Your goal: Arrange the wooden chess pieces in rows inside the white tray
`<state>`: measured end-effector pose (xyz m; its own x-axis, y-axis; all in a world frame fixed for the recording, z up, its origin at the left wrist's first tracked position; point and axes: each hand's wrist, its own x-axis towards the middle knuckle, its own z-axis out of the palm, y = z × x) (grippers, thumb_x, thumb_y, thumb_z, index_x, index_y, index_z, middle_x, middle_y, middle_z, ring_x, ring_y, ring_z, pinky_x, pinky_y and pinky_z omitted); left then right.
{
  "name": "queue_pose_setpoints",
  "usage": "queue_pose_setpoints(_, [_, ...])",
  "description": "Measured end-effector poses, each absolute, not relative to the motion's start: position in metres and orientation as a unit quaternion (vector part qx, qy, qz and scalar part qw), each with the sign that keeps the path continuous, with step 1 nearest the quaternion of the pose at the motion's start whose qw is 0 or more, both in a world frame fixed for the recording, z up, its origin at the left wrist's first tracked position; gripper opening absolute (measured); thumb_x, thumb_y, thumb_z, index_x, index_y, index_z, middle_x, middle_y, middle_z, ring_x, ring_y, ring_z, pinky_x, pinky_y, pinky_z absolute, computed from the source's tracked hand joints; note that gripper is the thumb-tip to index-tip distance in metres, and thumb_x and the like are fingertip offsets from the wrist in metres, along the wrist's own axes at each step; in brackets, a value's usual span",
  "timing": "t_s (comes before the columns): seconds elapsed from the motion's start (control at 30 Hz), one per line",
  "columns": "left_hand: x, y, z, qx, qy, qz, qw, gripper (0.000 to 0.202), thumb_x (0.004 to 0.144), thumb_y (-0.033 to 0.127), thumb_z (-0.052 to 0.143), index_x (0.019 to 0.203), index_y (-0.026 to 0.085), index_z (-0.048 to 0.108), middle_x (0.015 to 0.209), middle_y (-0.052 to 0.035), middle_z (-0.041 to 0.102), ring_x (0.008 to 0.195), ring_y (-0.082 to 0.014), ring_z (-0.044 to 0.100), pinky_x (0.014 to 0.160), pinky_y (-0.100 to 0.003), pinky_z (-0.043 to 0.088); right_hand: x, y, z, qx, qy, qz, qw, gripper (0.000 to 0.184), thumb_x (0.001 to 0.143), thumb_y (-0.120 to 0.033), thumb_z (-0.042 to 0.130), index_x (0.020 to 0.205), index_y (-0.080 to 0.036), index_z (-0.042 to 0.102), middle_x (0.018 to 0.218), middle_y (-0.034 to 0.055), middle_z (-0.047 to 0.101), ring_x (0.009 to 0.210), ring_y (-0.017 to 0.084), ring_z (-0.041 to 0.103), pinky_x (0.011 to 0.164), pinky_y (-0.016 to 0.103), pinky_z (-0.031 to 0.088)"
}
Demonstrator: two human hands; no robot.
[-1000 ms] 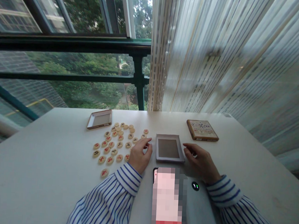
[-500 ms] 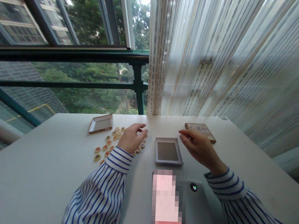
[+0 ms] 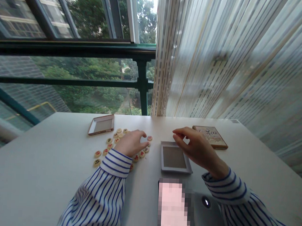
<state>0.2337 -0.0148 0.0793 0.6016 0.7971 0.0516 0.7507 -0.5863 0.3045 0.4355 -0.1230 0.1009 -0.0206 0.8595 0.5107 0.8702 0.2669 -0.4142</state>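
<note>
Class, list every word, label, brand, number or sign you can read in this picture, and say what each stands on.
No text can be read for certain.
Round pieces: red or dark characters, too small and blurred.
Patterned box: dark writing on top, too blurred.
Phone: screen pixelated.
Grey device: lit sign in a round display, too blurred.

Left hand [image 3: 131, 142], thumb spread, over round pieces [image 3: 142, 154]; right hand [image 3: 198, 150] by shallow open box [image 3: 174, 157].
</note>
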Motion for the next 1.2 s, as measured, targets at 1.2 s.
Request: queue_pose_setpoints(1.2, [0.250,-0.025,0.057,0.891,0.454,-0.007,0.015,0.026,0.068,0.037,0.053,0.076,0.018,0.069,0.092,-0.0133,0.062,0.091,-0.0293,0.054,0.077,-0.041,0.040,0.431,-0.120,0.068,-0.621,-0.768,0.024,0.154,0.023,0.084,-0.028,0.044,0.091,-0.018,0.063,0.076,0.0055,0.064,0.065,0.013,0.057,0.059,0.023,0.039])
